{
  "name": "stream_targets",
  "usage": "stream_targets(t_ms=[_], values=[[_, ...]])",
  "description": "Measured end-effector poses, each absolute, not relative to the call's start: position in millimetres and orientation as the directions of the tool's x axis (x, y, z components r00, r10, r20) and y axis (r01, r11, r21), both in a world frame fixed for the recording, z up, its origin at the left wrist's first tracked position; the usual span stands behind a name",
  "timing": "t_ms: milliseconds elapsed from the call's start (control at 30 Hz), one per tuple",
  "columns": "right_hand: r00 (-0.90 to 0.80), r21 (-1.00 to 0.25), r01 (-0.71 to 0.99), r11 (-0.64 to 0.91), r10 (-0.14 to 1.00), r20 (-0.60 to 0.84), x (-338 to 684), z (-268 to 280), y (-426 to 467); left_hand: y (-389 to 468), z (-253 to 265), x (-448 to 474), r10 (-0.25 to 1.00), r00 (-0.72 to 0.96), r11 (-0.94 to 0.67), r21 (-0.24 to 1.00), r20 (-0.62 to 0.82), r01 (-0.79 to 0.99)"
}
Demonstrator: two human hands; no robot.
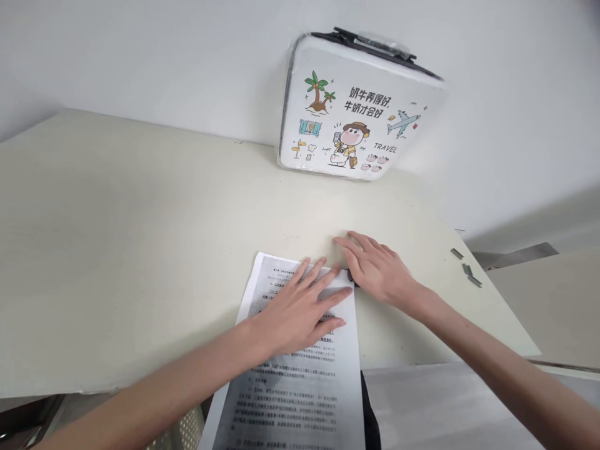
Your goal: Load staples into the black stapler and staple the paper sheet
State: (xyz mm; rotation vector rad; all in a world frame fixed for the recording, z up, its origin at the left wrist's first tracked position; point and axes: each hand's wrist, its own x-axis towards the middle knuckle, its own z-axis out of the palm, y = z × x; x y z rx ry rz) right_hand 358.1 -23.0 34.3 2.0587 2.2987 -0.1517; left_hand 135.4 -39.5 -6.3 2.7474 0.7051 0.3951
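Observation:
A printed sheet of paper (281,387) lies over the table's front edge, its lower part reaching past it. My left hand (304,306) rests flat on its upper half, fingers spread. At the sheet's top right corner, my right hand (375,265) is bent over a small black stapler (351,277). Only the stapler's dark end shows, by the paper's corner; the palm and fingers hide the rest. Strips of staples (471,275) lie on the table to the right of this hand.
A white case (328,106) with cartoon prints and a black handle stands at the table's back, against the wall (164,56). The pale table (117,250) stretches left. Its right edge slants close to the staple strips. Part of a chair (190,431) shows below the front edge.

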Motion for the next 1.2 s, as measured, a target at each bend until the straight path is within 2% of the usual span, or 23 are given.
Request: stream_targets(t_ms=[100,167,267,400,467,600,800,900,1067,1200], values=[[-0.128,0.048,0.990,0.130,0.991,-0.047,353.0,27.3,-21.8,-39.2,-4.9,135.2,0.503,0.845,-0.837,0.345,0.183,0.424],[-0.132,0.042,0.990,0.133,0.991,-0.023,351.6,25.4,-21.0,-38.9,-4.7,135.2,0.505,0.843,-0.835,0.350,0.185,0.424],[-0.117,-0.063,0.991,0.117,0.993,0.000,354.6,28.9,-22.0,-38.5,-5.0,134.3,0.502,0.847,-0.837,0.346,0.175,0.424],[-0.054,-0.319,0.944,0.084,0.993,0.103,368.4,36.2,-32.6,-36.2,-5.4,127.5,0.509,0.846,-0.836,0.323,0.156,0.444],[-0.015,-0.405,0.911,0.077,0.988,0.155,377.9,35.7,-41.5,-32.0,-4.9,121.2,0.518,0.843,-0.834,0.307,0.145,0.459],[0.002,-0.459,0.883,0.099,0.976,0.216,397.6,28.4,-60.7,-14.4,-1.6,108.6,0.542,0.831,-0.825,0.267,0.127,0.497],[-0.138,-0.541,0.812,0.219,0.973,0.187,424.1,14.2,-89.9,8.8,13.7,94.7,0.542,0.830,-0.835,0.200,0.135,0.513],[-0.084,-0.592,0.787,0.173,0.981,0.175,435.0,4.6,-102.7,4.6,20.9,73.1,0.607,0.780,-0.791,0.202,0.151,0.577],[-0.002,-0.686,0.721,0.101,0.990,0.144,444.5,-1.7,-110.4,-2.9,18.5,8.4,0.778,0.614,-0.629,0.168,0.134,0.759],[0.006,-0.714,0.694,0.093,0.991,0.135,444.7,1.3,-108.8,-1.2,8.5,-25.8,0.825,0.557,-0.565,0.127,0.097,0.815]])
